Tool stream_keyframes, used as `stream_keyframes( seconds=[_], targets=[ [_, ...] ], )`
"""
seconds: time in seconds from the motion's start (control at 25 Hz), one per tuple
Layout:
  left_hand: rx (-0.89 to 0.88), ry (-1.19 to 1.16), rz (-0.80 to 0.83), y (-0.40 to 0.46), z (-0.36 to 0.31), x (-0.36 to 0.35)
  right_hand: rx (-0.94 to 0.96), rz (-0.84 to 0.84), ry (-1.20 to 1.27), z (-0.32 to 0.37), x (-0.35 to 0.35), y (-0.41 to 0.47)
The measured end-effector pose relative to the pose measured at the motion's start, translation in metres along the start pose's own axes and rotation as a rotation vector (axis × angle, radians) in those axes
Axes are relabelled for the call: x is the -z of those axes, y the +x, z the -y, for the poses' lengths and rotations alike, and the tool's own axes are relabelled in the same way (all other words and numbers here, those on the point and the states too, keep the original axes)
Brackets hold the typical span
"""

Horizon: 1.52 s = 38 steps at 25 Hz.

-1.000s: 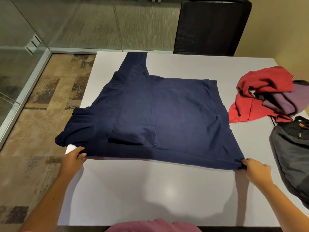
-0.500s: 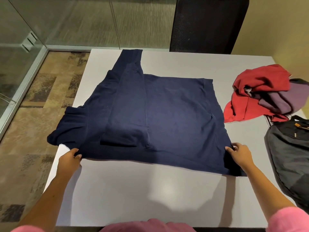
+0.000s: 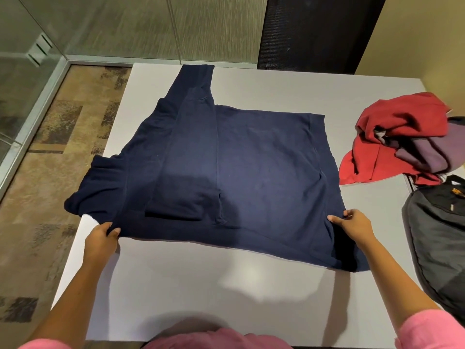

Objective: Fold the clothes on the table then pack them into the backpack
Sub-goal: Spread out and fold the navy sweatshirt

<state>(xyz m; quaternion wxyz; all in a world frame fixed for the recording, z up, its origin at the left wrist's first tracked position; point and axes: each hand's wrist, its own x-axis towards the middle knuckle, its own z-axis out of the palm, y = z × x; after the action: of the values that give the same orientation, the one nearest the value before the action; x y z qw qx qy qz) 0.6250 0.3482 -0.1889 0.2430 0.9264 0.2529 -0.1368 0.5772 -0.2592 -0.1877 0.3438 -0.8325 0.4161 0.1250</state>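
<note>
- On the table, a navy sweatshirt is lying spread flat, covering most of the middle and left of the surface.
- One sleeve is lying folded over the body, running from the far table edge toward the near hem.
- The sweatshirt's left part is hanging slightly over the table's left edge.
- The left hand is gripping the near left corner of the sweatshirt, fingers curled over the fabric edge, thumb on top.
- The right hand is pinching the sweatshirt along its right side, a little in from the near right corner; fingers are closed on a raised fold of cloth.
- The near right corner is lying flat on the table beneath the right forearm.
- A red garment and a purple garment are lying bunched together at the table's right side, apart from the sweatshirt.
- A backpack is lying at the right edge, touching the red garment and near the right hand.
- A black chair is standing behind the far table edge.
</note>
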Motion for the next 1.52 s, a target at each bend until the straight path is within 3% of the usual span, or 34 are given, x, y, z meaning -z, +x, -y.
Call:
stream_keyframes(
  seconds=[0.2,0.36,0.48,0.72,0.92,1.2,1.36,1.52],
  targets=[
    [-0.010,-0.009,-0.004,0.000,-0.003,0.000,-0.047,-0.006,0.259,0.002,0.009,0.004],
    [-0.024,-0.002,0.008,-0.001,-0.003,0.003,-0.070,-0.133,0.097,-0.005,0.019,0.008],
    [-0.011,-0.021,0.011,-0.003,-0.005,0.003,-0.063,-0.136,0.019,-0.010,0.018,0.003],
    [-0.005,-0.059,-0.007,-0.006,-0.004,0.002,-0.147,0.080,-0.148,-0.023,0.024,-0.021],
    [-0.034,-0.074,-0.012,-0.010,-0.001,0.002,-0.148,0.263,0.113,-0.034,0.022,-0.043],
    [-0.095,-0.032,0.000,-0.005,0.014,0.003,-0.063,0.331,0.089,-0.061,0.034,-0.046],
    [-0.104,0.047,0.000,0.003,0.017,0.007,-0.087,0.054,-0.150,-0.073,0.035,-0.044],
    [0.034,0.250,0.051,0.004,0.011,0.007,-0.158,-0.040,-0.199,-0.074,0.023,-0.055]
  ],
)
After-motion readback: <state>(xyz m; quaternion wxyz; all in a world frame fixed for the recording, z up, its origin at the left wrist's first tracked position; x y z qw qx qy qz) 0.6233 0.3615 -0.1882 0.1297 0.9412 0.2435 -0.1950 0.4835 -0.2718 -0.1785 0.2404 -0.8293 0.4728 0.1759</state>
